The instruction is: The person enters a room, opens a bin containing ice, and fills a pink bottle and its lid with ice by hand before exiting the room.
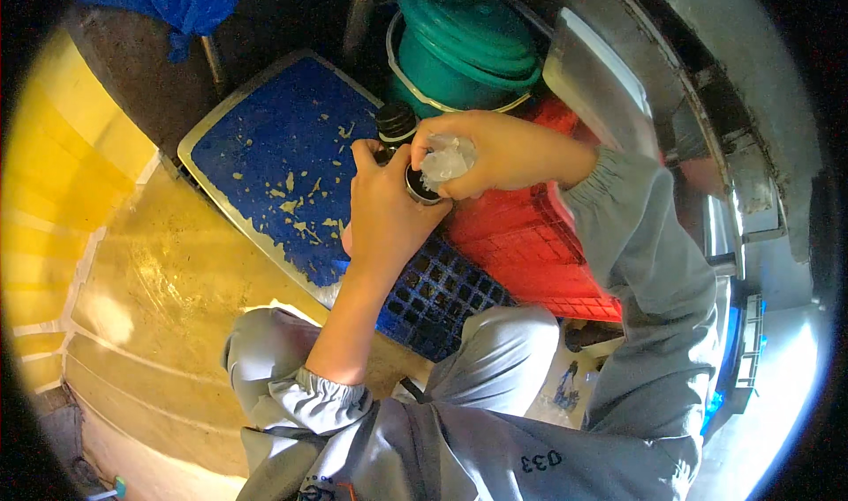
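Note:
My left hand (391, 226) is wrapped around a dark steel-rimmed vessel (423, 191), perhaps an insulated bottle, whose round mouth faces up. Its lower body is hidden behind the fingers. Just beyond the left fingertips is a black ribbed screw cap (396, 121) with a pale ring below it; whether it is joined to the vessel or tops another bottle, I cannot tell. From the right side my right hand (510, 153) reaches in, gripping a clump of clear, ice-like pieces (452, 160) directly over the vessel's mouth, partly covering it.
A blue board with flaking paint (278, 170) lies under and left of my hands. Nearer my knees is a blue lattice crate (444, 289), with a red plastic crate (530, 256) to its right. A green lidded bucket (464, 51) and a translucent bin (593, 84) stand beyond.

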Available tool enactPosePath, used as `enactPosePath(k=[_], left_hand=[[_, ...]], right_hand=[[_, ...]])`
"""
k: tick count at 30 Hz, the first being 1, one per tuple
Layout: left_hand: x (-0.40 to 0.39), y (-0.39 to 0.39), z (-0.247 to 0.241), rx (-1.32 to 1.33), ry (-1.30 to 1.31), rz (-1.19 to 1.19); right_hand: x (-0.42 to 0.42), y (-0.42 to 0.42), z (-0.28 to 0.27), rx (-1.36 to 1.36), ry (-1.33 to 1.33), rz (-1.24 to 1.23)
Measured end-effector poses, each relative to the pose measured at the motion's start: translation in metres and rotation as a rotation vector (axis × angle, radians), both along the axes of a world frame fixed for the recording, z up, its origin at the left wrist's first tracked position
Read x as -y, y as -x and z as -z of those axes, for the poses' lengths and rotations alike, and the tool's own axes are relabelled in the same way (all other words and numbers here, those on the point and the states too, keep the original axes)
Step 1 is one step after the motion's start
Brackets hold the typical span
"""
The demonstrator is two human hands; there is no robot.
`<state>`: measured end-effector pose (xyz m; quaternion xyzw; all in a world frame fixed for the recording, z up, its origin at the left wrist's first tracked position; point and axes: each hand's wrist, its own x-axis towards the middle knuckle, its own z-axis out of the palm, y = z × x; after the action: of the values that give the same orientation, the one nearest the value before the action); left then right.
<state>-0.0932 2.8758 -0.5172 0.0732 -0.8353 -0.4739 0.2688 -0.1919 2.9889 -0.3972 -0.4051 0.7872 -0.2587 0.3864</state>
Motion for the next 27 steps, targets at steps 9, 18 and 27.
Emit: enactPosePath(k=[9, 18, 27], left_hand=[[-0.002, -0.001, -0.004, -0.022, 0.047, 0.015], [-0.006, -0.002, -0.011, 0.079, -0.019, 0.014], [-0.003, 0.001, -0.008, -0.051, -0.01, -0.027]], right_hand=[[0.001, 0.003, 0.013, -0.295, 0.121, -0.175], [-0.004, 0.002, 0.0, -0.175, -0.037, -0.046], [-0.006, 0.009, -0.007, -0.26, 0.015, -0.104]])
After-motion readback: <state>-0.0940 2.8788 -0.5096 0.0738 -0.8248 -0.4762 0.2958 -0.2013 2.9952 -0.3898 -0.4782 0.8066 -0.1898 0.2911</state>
